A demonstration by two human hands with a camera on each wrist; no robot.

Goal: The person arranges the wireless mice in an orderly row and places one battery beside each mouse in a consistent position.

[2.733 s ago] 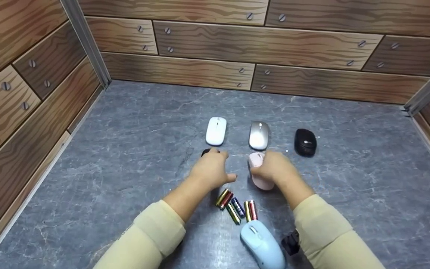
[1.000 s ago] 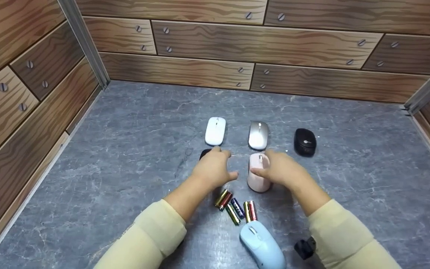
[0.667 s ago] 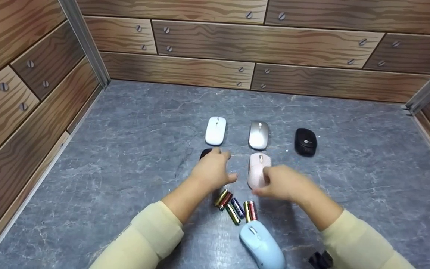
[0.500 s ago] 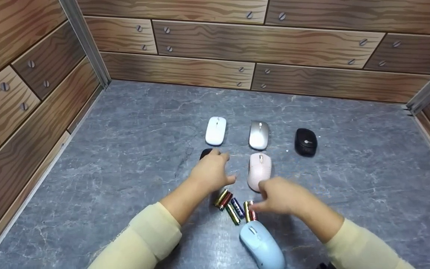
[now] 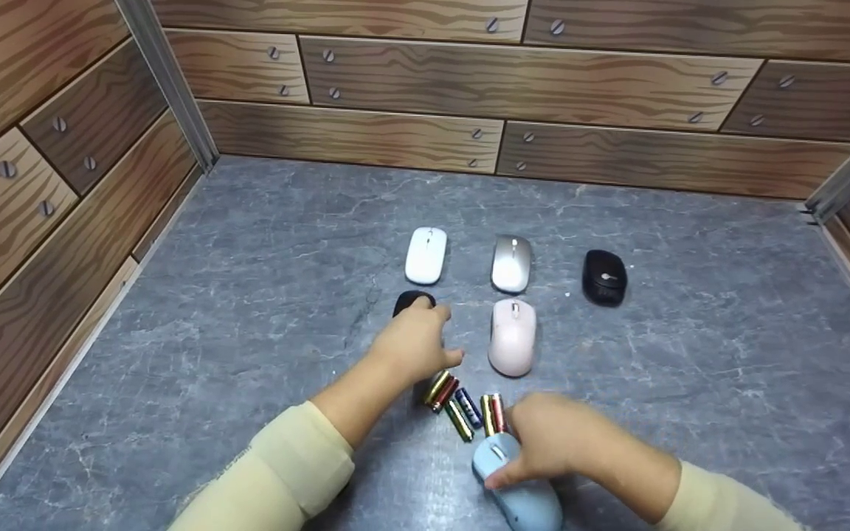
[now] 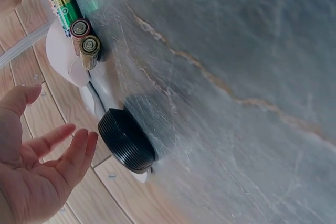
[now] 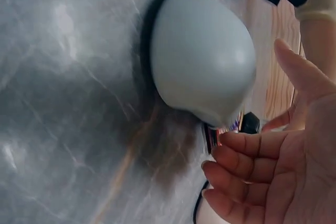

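My right hand (image 5: 554, 435) hovers over the light blue computer mouse (image 5: 490, 456), thumb across it and fingers along its far right side. In the right wrist view this mouse (image 7: 202, 51) stands beside the straightened fingers (image 7: 247, 171), with a gap to the palm. My left hand (image 5: 412, 345) hangs above a small black mouse (image 5: 408, 300) and hides most of it. The left wrist view has that mouse with a ribbed side (image 6: 126, 142), just off the loosely spread fingertips. Several AA batteries (image 5: 469, 408) lie between the hands; a red one (image 5: 498, 414) is close to the right fingers.
A pink mouse (image 5: 513, 339) lies ahead of the right hand. Farther back sit a white mouse (image 5: 426, 256), a silver mouse (image 5: 511, 263) and another black mouse (image 5: 604, 278). Wood-patterned walls (image 5: 395, 74) border the grey marbled tabletop (image 5: 263, 243).
My right hand has let go of the pink mouse, which now stands straighter, and has come back toward me to the blue mouse. The left hand has hardly moved.
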